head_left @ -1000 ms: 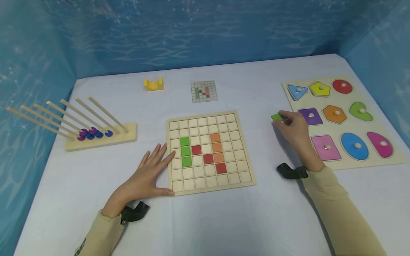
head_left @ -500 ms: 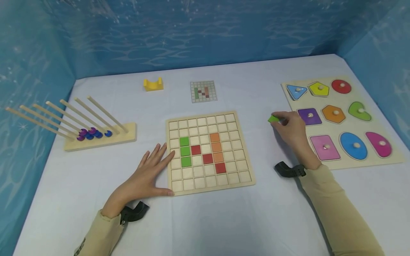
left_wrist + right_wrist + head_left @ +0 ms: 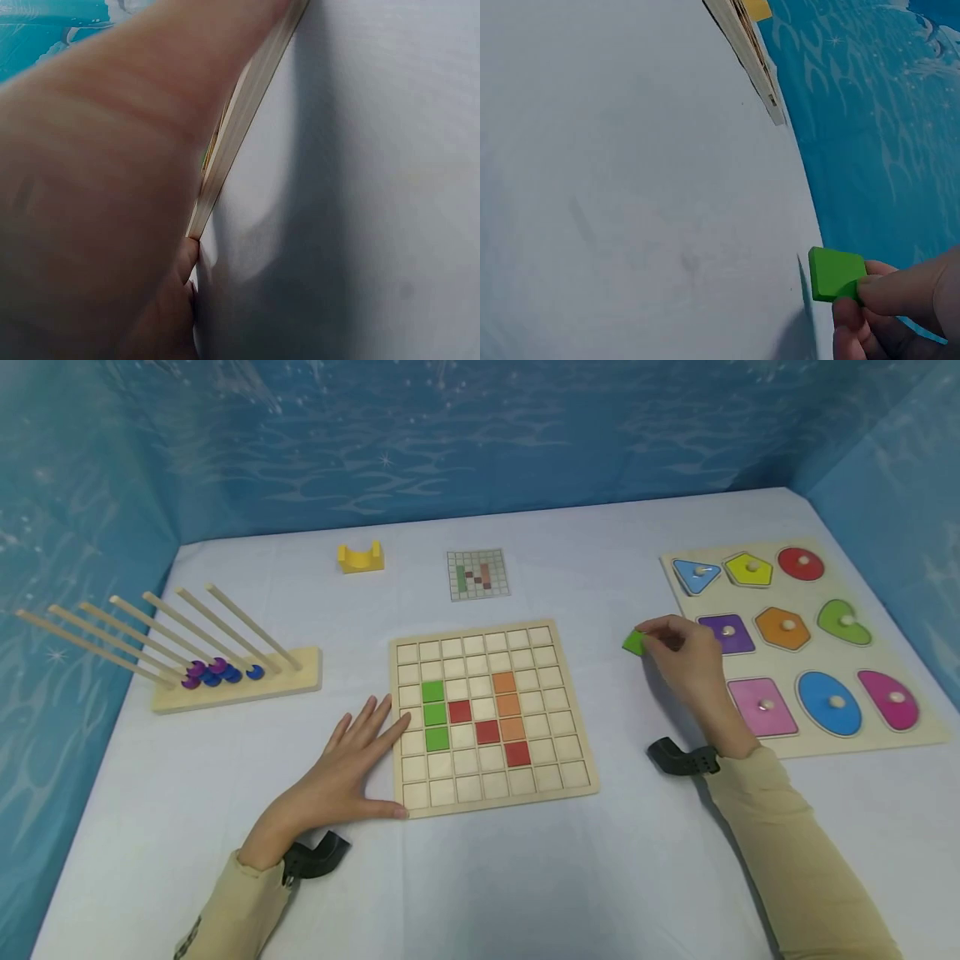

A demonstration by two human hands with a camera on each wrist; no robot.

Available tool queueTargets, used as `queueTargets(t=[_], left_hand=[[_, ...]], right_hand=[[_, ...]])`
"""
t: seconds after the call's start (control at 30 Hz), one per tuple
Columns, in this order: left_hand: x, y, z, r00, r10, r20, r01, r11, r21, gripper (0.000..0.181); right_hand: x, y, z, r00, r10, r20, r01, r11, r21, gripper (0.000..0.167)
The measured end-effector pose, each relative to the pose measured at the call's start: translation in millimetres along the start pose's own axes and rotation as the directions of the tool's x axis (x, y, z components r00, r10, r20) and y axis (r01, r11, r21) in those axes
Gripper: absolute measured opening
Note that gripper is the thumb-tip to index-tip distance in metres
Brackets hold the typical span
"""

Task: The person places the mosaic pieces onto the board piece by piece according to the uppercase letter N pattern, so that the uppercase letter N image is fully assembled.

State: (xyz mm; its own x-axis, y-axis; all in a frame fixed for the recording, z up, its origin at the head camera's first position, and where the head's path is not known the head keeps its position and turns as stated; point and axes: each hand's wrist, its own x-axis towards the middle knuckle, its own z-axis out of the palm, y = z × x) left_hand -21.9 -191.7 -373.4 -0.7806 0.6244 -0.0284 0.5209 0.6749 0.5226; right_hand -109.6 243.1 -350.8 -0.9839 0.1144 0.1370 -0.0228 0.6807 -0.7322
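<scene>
Between thumb and fingers, my right hand point(image 3: 684, 662) pinches a green square tile point(image 3: 835, 274) above the table, right of the wooden grid board point(image 3: 495, 781). My left hand point(image 3: 341, 768) is spread flat at the board's left side, its fingertips and thumb touching that edge. Set in the board's cells are several green tiles point(image 3: 434, 714) in a column, several orange tiles point(image 3: 507, 705) in another column, and several red tiles point(image 3: 487, 732) on a diagonal. A small printed pattern card point(image 3: 477, 574) lies behind the board. The left wrist view is mostly filled by the hand.
A wooden peg stand point(image 3: 300, 670) with purple and blue beads is at the left. A yellow cradle-shaped block point(image 3: 361, 558) sits at the back. On the right lies a knobbed shape puzzle point(image 3: 825, 656), partly behind my right hand. Blue printed cloth point(image 3: 480, 443) walls the table.
The green tile in my right hand has shifted slightly left and been turned between the fingers, showing more of its face. My left hand and the board have stayed still.
</scene>
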Motion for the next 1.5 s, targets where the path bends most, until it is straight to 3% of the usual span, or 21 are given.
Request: queueTargets(t=[0.17, 0.37, 0.47, 0.67, 0.93, 1.0, 1.3, 1.5], left_hand=[[0.2, 0.0, -0.4, 1.000, 0.004, 0.003, -0.004, 1.000, -0.004, 0.111], [-0.2, -0.1, -0.4, 1.000, -0.004, 0.009, 0.004, 1.000, -0.001, 0.112], [-0.2, -0.1, -0.1, 1.000, -0.002, 0.009, 0.002, 1.000, -0.003, 0.112], [-0.5, -0.6, 0.0, 1.000, -0.002, 0.007, 0.002, 1.000, -0.008, 0.112], [-0.6, -0.8, -0.1, 1.000, 0.009, 0.001, -0.009, 1.000, -0.011, 0.111], [-0.7, -1.0, 0.1, 1.000, 0.015, -0.005, -0.015, 1.000, -0.012, 0.111], [-1.3, -1.5, 0.7, 1.000, 0.021, -0.010, -0.021, 1.000, -0.017, 0.109], [-0.8, -0.5, 0.0, 1.000, 0.016, -0.007, -0.017, 1.000, -0.016, 0.109]], right_hand=[[-2.9, -17.5, 1.2, 0.998, 0.017, 0.066, -0.024, 0.994, 0.103, 0.019], [-17.1, -55.8, 22.3, 0.979, -0.089, 0.184, 0.029, 0.951, 0.307, 0.015], [-25.9, -74.6, 38.4, 0.952, -0.124, 0.279, 0.011, 0.927, 0.376, 0.013], [-40.7, -103.8, 69.3, 0.877, -0.154, 0.455, -0.078, 0.889, 0.451, 0.012], [-59.5, -116.5, 101.7, 0.810, -0.214, 0.547, -0.075, 0.886, 0.458, 0.010], [-64.4, -118.1, 107.0, 0.795, -0.242, 0.556, -0.053, 0.886, 0.462, 0.010], [-80.1, -121.3, 123.7, 0.739, -0.398, 0.544, 0.191, 0.898, 0.396, 0.008], [-83.6, -122.7, 124.1, 0.713, -0.434, 0.551, 0.264, 0.894, 0.363, 0.008]])
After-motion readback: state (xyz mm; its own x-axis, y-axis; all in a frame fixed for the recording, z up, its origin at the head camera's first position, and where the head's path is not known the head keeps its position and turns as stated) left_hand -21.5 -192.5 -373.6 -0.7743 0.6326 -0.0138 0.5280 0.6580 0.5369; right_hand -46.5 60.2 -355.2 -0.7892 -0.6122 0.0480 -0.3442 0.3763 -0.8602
